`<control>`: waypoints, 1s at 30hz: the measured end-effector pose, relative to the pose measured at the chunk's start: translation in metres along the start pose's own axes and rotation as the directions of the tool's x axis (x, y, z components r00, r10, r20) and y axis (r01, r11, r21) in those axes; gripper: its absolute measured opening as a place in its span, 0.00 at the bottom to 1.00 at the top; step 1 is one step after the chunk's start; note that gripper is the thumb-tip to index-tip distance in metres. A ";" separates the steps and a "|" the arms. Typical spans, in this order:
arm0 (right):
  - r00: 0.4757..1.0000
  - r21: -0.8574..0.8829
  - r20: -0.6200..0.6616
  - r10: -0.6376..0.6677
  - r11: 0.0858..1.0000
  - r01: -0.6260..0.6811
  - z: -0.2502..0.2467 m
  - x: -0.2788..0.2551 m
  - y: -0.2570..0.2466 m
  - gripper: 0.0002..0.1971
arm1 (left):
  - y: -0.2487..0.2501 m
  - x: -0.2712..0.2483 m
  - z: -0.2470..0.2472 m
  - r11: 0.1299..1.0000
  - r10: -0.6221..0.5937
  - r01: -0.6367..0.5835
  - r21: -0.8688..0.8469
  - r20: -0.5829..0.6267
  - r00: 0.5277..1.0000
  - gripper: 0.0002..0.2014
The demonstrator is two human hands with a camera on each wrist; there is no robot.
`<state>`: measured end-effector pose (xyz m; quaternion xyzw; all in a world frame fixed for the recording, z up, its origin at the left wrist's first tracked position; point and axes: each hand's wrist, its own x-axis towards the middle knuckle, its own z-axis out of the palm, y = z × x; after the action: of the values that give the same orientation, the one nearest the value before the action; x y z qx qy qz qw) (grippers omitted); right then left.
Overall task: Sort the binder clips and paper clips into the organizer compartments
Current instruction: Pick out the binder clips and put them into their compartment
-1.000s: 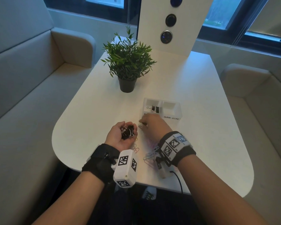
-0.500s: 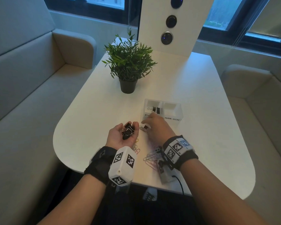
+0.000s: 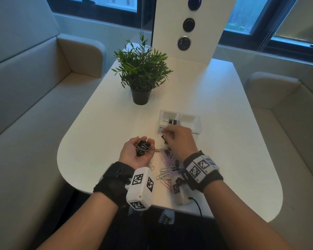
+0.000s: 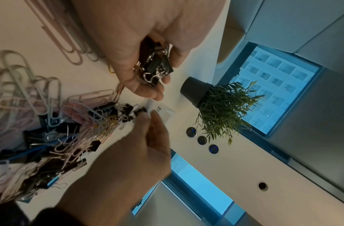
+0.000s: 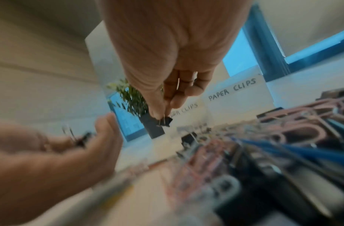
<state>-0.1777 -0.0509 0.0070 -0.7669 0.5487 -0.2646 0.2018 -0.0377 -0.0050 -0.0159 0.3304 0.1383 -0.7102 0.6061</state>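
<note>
My left hand [image 3: 136,152] lies palm up on the table, cupped around a bunch of black binder clips [image 3: 142,147] [image 4: 155,65]. My right hand [image 3: 175,139] hovers just right of it and pinches one small black binder clip [image 5: 165,121] [image 3: 163,137] between thumb and fingertips. A mixed pile of pastel paper clips and black binder clips [image 3: 168,166] [image 4: 56,131] lies under my right wrist. The white two-compartment organizer [image 3: 197,121] stands just beyond my right hand, with binder clips [image 3: 171,121] in its left compartment. Its right compartment is labelled PAPER CLIPS [image 5: 232,90].
A potted green plant [image 3: 141,74] stands on the white table [image 3: 224,123] behind and left of the organizer. A white upright panel with round buttons [image 3: 183,43] rises at the far end. Padded benches flank the table on both sides.
My right hand has lifted off the table with a binder clip pinched in its fingertips and shifted slightly toward the organizer. The left hand has stayed cupped around its clips.
</note>
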 end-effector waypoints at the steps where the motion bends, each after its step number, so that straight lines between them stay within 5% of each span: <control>1: 0.999 0.068 -0.034 0.010 0.998 -0.007 -0.004 -0.001 -0.003 0.10 | 0.000 0.002 0.001 1.000 0.005 -0.005 0.029 -0.004 1.000 0.15; 9: 0.990 0.208 0.103 -0.095 0.976 0.072 -0.013 -0.005 -0.020 0.09 | -0.011 0.017 0.014 0.995 -0.048 0.039 0.091 0.109 0.993 0.13; 14: 0.997 0.200 -0.079 0.004 0.980 0.012 -0.022 -0.006 0.000 0.10 | -0.011 0.014 0.033 0.994 -0.053 0.045 0.095 0.078 0.996 0.13; 22: 0.989 0.112 -0.117 0.091 0.991 -0.078 -0.045 -0.025 0.038 0.09 | 0.003 0.040 0.094 0.928 0.160 -0.191 0.321 0.121 0.980 0.10; 24: 0.987 0.116 -0.115 0.113 0.988 -0.099 -0.047 -0.029 0.045 0.09 | 0.001 0.048 0.110 0.790 0.276 -0.318 0.525 0.160 0.948 0.08; 26: 0.984 0.124 -0.115 0.134 0.985 -0.120 -0.049 -0.032 0.049 0.09 | -0.003 0.059 0.121 0.542 0.384 -0.438 0.717 0.252 0.888 0.08; 30: 0.983 0.106 -0.115 0.141 0.986 -0.129 -0.052 -0.035 0.053 0.08 | -0.012 0.073 0.119 -0.202 0.361 -0.479 0.854 0.519 0.775 0.12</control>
<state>-0.2586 -0.0351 0.0093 -0.6995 0.5973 -0.3230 0.2228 -0.0883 -0.1297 0.0236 0.6486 -0.5456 -0.3566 0.3931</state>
